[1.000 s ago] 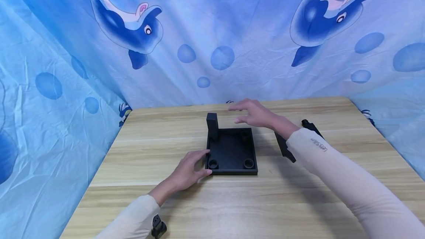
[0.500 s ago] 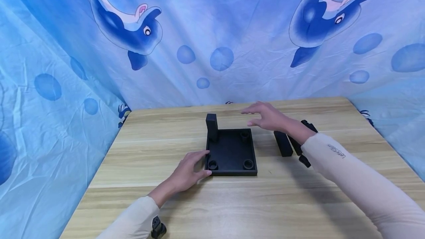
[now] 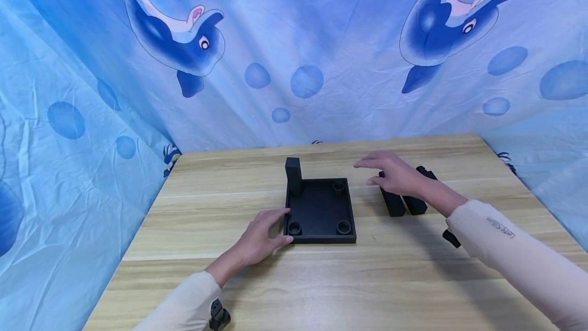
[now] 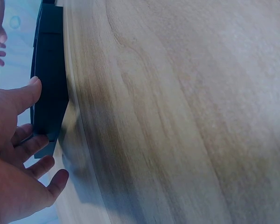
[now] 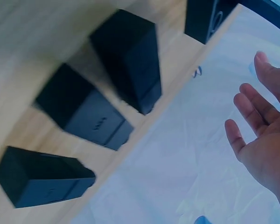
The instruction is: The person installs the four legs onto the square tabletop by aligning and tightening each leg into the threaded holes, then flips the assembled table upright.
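My left hand is at the near left corner of a square black tray, thumb at the front edge and a finger at the left rim. Round sockets show in three of its corners; a black rectangular post stands upright in the far left one. In the left wrist view, loosely bent fingers lie along the tray's side. My right hand hovers with nothing in it, fingers extended, partly covering two black blocks. The right wrist view shows three such blocks, each with a stub at one end.
A third black block is mostly hidden by the right sleeve. Everything lies on a wood-grain table. Blue cloth with printed dolphins hangs behind and on both sides. A small black device sits at the left wrist.
My right hand has moved right, from behind the tray to over the blocks, uncovering more of them. The left hand, tray and post have stayed in place.
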`<action>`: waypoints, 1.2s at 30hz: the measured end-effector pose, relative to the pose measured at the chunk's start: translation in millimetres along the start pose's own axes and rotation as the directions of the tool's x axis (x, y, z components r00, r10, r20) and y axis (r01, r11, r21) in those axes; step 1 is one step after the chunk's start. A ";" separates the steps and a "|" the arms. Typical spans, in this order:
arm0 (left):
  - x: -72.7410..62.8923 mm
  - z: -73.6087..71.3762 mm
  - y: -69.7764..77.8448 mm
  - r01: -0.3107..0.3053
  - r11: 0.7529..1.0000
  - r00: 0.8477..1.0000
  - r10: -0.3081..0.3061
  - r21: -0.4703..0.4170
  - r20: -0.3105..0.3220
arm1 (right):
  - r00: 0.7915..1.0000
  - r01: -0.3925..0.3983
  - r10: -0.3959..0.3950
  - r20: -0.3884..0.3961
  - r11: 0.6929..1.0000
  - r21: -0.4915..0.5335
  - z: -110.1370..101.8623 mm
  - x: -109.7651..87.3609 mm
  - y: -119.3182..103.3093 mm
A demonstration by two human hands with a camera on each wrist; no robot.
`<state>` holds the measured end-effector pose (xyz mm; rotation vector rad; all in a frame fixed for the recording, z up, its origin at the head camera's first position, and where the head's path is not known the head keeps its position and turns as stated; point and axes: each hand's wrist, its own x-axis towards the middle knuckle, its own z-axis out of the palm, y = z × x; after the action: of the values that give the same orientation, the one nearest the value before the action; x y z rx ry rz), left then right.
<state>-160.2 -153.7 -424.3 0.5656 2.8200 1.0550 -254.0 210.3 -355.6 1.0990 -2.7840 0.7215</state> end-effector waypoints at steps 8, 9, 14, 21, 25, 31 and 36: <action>0.7 -0.4 1.6 0.000 1.000 1.000 0.000 0.002 0.004 | 0.999 0.029 -0.031 -0.034 0.999 -0.042 4.0 -22.3 9.3; 0.8 -0.5 1.7 0.000 1.000 1.000 0.000 0.003 0.005 | 0.999 0.035 -0.036 -0.039 0.998 -0.048 4.6 -24.3 10.4; 0.6 -0.4 2.1 0.002 1.000 1.000 -0.002 0.007 0.002 | 0.998 0.035 -0.040 -0.049 0.995 -0.092 7.6 -34.0 14.7; -0.8 0.4 1.8 0.008 1.000 1.000 -0.008 0.007 0.004 | 0.994 0.093 -0.106 -0.041 0.967 -0.237 10.3 -53.2 21.7; -0.9 0.6 1.3 0.008 1.000 1.000 -0.008 0.008 0.005 | 0.979 0.176 -0.201 -0.041 0.923 -0.342 11.9 -63.0 27.1; -0.6 -0.2 1.0 0.013 1.000 1.000 -0.013 0.009 0.003 | 0.961 0.253 -0.278 0.005 0.865 -0.434 16.8 -70.8 30.9; 0.3 0.6 0.6 0.002 1.000 1.000 -0.002 0.005 -0.001 | 0.957 0.274 -0.286 0.047 0.838 -0.472 23.6 -74.3 32.5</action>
<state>-160.1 -152.8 -424.3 0.5631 2.8236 1.0490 -217.6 267.2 -406.3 1.3218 -2.4849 0.0101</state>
